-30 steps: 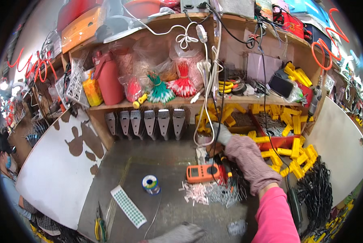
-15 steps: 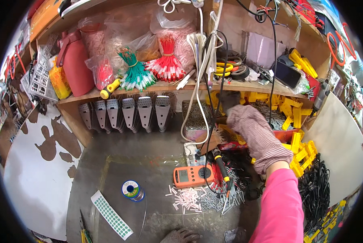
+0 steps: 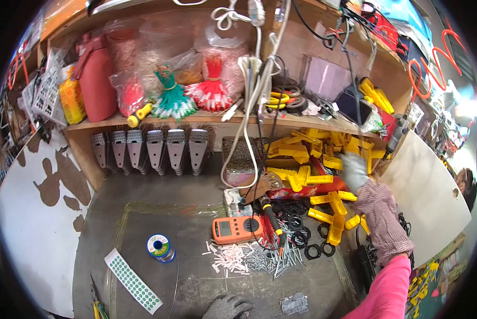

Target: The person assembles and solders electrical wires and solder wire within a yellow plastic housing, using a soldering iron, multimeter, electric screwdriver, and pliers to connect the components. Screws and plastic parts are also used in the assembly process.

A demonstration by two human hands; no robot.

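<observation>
A: Grey bench [image 3: 196, 282] right across the lower centre of the frame! Where are the yellow pieces [image 3: 318, 179]?

B: Right of centre, folks, a heap under the shelf: bright, long, angular, tumbled every which way, some lying lower down on the bench.

A: And the right hand [image 3: 357, 173]?

B: Grey glove, checked sleeve, over the heap's right side and hiding part of it. It's blurred; I can't tell whether the fingers are spread or pinching a piece.

A: Anything else in the way?

B: White cord [image 3: 261, 90], upper centre, dangling in front of the shelf and looping down just left of the heap. Lower left, a sheet [image 3: 133, 282] of green dots; mid-frame, an orange meter [image 3: 237, 229].

A: Left hand [image 3: 228, 307]?

B: Bottom edge, gloved, fingers loosely bent; the palm's hidden, so no call on its grip.

A: And the small stuff?

B: Spool [image 3: 160, 248] left of centre, black rings [image 3: 297, 210] below the heap, then metal pins [image 3: 281, 260] scattered beside the meter.
</observation>
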